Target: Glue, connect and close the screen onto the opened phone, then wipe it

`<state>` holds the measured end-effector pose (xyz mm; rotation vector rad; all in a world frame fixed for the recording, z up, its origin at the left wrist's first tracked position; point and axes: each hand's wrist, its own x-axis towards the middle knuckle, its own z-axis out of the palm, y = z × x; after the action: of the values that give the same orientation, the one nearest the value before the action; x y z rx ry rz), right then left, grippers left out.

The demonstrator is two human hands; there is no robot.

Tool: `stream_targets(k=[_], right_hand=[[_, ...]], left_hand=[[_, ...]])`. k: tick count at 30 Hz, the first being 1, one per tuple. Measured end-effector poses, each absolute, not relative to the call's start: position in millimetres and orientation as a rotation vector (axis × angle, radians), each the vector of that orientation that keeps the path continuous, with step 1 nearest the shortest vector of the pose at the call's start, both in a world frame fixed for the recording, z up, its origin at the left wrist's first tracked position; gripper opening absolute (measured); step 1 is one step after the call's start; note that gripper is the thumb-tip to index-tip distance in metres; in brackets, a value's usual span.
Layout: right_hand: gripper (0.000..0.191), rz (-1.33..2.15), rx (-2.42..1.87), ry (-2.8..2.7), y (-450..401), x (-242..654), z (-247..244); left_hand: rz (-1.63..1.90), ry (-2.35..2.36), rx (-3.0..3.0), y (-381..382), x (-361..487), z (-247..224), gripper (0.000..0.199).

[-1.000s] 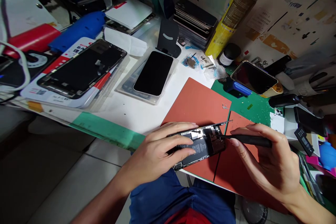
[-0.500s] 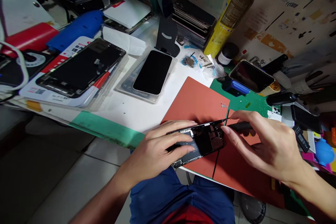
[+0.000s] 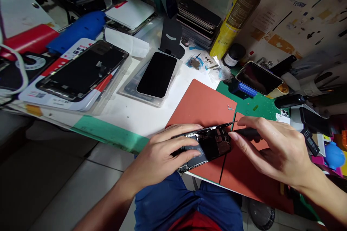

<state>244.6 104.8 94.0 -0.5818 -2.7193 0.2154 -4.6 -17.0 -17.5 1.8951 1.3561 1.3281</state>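
My left hand (image 3: 168,149) is closed around an opened phone (image 3: 210,151), with its battery and inner boards bared. The thumb and fingers lie across its left part, over the battery (image 3: 193,148). At the phone's right end, my right hand (image 3: 279,148) is closed round a dark-handled tool (image 3: 248,133), tucked under its fingers; the tool's kind does not show. A thin dark strip (image 3: 230,124) sticks out from the phone's upper right corner to the right index fingertip. Whether that finger pinches it, I cannot tell. Beneath the phone lies a reddish-brown mat (image 3: 200,101).
Left of the mat, a black-screened phone (image 3: 157,74) rests on a clear case. Farther left lies a detached phone screen (image 3: 86,68) on a white-and-red box. Behind stand a yellow spray can (image 3: 230,25) and stacked phones (image 3: 199,16). A blue air blower (image 3: 334,156) sits far right.
Both hands and the opened phone hold nearly the same place. The whole view has shifted very slightly.
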Motion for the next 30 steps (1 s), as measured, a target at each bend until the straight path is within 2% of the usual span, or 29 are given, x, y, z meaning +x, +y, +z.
stream_targets(k=[21,30], right_hand=[[0.013,0.251,-0.539,-2.735,105.6,248.4,94.2],[0.020,0.289,-0.532,-2.732,106.3,246.1,93.7]], left_hand=[[1.298,1.367,1.889,-17.5,-4.5,-17.0,0.014],[1.277,1.385,1.893,-18.4,-5.6,-16.2,0.013]])
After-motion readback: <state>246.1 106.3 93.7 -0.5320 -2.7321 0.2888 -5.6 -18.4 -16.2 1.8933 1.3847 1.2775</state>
